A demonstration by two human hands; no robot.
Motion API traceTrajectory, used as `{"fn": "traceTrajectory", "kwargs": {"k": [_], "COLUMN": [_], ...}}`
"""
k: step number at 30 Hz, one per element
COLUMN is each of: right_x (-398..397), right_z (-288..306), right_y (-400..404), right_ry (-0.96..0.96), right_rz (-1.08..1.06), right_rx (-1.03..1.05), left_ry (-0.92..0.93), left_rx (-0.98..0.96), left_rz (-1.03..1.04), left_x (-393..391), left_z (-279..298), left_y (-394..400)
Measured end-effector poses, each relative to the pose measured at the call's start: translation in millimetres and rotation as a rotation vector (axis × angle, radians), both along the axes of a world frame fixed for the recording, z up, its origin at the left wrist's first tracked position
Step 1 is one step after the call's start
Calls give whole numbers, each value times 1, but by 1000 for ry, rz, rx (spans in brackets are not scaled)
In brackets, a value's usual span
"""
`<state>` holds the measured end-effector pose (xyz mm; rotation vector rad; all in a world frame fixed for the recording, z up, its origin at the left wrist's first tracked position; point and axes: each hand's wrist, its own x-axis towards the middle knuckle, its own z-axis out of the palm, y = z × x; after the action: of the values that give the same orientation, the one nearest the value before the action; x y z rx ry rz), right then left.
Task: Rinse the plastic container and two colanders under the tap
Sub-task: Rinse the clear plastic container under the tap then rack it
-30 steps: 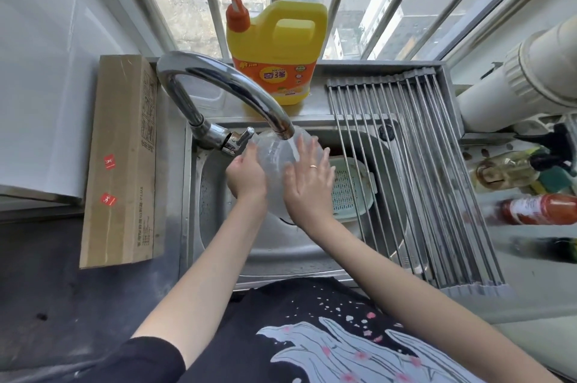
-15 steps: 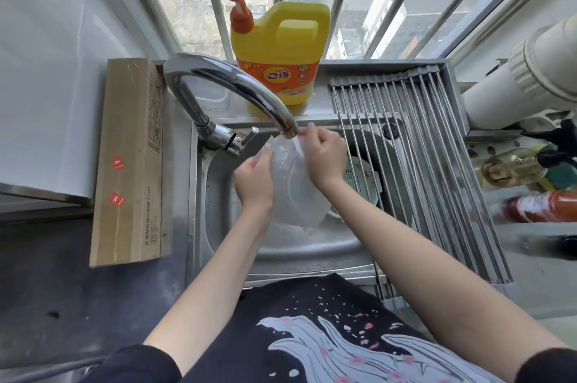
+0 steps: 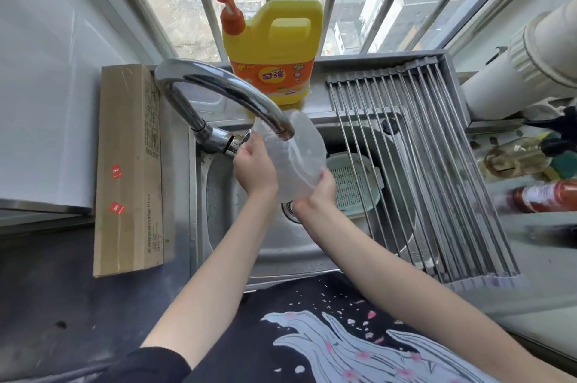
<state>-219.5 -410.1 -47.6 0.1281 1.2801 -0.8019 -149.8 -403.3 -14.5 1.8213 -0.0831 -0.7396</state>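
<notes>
Both hands are on the clear, round plastic container (image 3: pixel 296 161), which I see tilted on its side under the spout of the curved chrome tap (image 3: pixel 224 95), above the stainless steel sink (image 3: pixel 281 245). My left hand (image 3: pixel 254 168) grips the container's left side with curled fingers, just beside the tap's base, while my right hand (image 3: pixel 317 193) curls round its lower right rim, near the sink's drain. The two hands sit apart, with the container between them. Lower in the sink, to the right of the container, lies a pale green perforated plastic colander (image 3: pixel 352 183), partly under the grey roll-up drying rack of metal rods (image 3: pixel 421 170) that spans the sink's right side. I can make out only this one colander. Behind the tap stands a yellow dish-soap jug with an orange pump (image 3: pixel 274 51) on the window ledge. A long brown cardboard box (image 3: pixel 129 170) lies on the counter left of the sink.
</notes>
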Motion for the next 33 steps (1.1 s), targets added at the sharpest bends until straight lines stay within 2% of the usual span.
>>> {"fn": "traceTrajectory", "kwargs": {"k": [2,4,6,7,9,11,12,14,16,18,19,23,25,26,27,28,29,31,33], "right_x": [-2,-5,-5,-3,-1,-1,-2,-8,-20,-33,-39,-51,-45,-42,-40,-38,-36,-36,-36], "right_z": [5,10,19,27,35,40,39,32,24,20,23,28,21,19,16,9,-2,-13,-19], "right_y": [-3,-6,-6,-5,-3,1,1,4,0,-8,-11,-19,-23,-24,-25,-26,-30,-31,-34], "right_ry": [4,-16,-70,-90,-100,-163,-147,-28,7,-87,-157,-103,-75,-105,-251,-190,-118,-61,-108], "right_rz": [-6,27,-2,-41,-77,2,65,190,222,201,162,168,98,113,97,142,141,117,177], "right_rx": [116,231,308,305,310,311,336,355,318,301,296,161,48,-62,-59,-150,-169,-157,-229], "left_ry": [125,290,384,327,27,-210,-244,-240,-288,-286,-227,8,70,32,-54,-100,-44,403,815], "left_rx": [-105,-237,-222,-163,-94,-45,-6,31,11,-6,-17,92,177,207,250,261,236,139,84], "left_rz": [-119,-334,-498,-504,-443,-443,-432,-432,-513,-656,-725,-995,-938,-874,-823,-773,-706,-502,-389], "left_x": [5,6,-6,-12,-20,-17,-15,-9,-6,-4,-4,-1,2,3,3,1,2,8,17], "left_z": [-4,-11,-12,-14,-16,-16,-14,-12,-4,2,7,8,4,1,-2,-3,-3,-5,-10], "left_y": [6,14,26,28,27,17,9,-5,-13,-16,-14,4,16,23,31,40,47,56,60]}}
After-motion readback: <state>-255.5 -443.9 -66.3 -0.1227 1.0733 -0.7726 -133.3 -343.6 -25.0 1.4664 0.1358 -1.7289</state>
